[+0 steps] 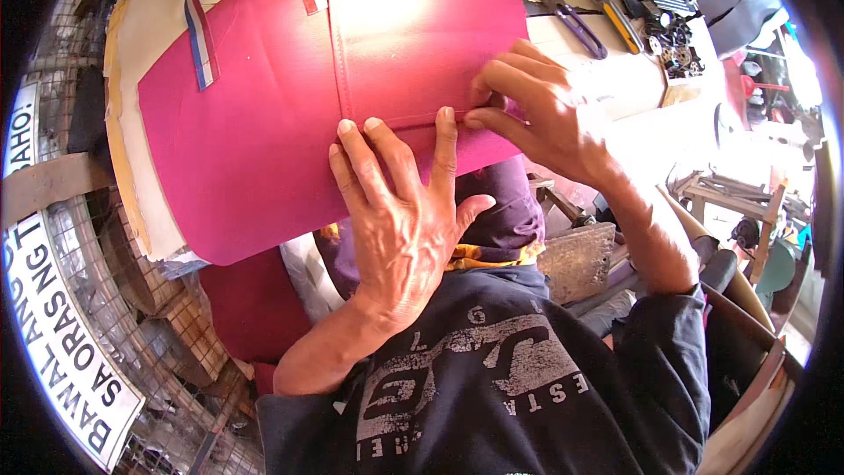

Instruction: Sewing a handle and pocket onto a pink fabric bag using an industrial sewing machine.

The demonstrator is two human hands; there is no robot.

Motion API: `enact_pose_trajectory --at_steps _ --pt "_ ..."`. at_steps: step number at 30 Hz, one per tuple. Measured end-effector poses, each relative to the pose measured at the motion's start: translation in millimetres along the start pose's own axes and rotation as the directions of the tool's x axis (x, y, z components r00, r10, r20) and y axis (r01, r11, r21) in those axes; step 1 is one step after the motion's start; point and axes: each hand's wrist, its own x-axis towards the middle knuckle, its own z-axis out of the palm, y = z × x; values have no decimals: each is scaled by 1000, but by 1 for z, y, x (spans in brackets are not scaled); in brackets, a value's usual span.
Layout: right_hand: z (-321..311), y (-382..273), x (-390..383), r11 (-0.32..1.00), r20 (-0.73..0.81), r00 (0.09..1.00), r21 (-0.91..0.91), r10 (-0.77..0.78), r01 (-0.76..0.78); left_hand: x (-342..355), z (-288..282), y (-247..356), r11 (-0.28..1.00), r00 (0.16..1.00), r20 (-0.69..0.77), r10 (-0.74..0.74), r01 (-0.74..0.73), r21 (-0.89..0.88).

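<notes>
A large magenta sheet (237, 149) lies on a cream board (132, 53), crossed by stitched seams (341, 62). My left hand (396, 211) rests on the sheet, fingers spread, fingertips beside the horizontal seam. At that seam's right end, my right hand (536, 110) is curled, thumb and forefinger closed at a dark crease; what lies between them is too small to make out. Striped ribbons (200, 53) lie over the upper left of the sheet.
Dark-handled scissors (580, 31), a yellow tool (607, 9) and small black parts (677, 44) sit at upper right. Wire mesh (176, 352) with a white sign (79, 343) runs along the left. Wooden pieces (734, 193) and rolls (738, 290) crowd the right, below the work surface.
</notes>
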Motion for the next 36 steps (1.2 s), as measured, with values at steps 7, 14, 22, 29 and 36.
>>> enact_pose_trajectory --at_steps 7,14,22,29,36 --pt "-10 7 -36 999 -164 986 -21 29 -33 4 -8 5 999 997 66 -32 29 38" --pt "-12 10 -29 965 -82 963 78 256 -250 7 -9 9 999 991 128 -38 33 40" --pt "-28 11 -15 952 123 946 21 301 -306 11 -13 12 997 989 139 -50 41 68" --pt "-27 18 -10 935 76 932 -20 355 -355 13 -15 7 996 991 125 -50 39 84" --pt "8 35 -48 991 -311 943 93 123 -98 11 -14 10 997 990 134 -34 25 71"
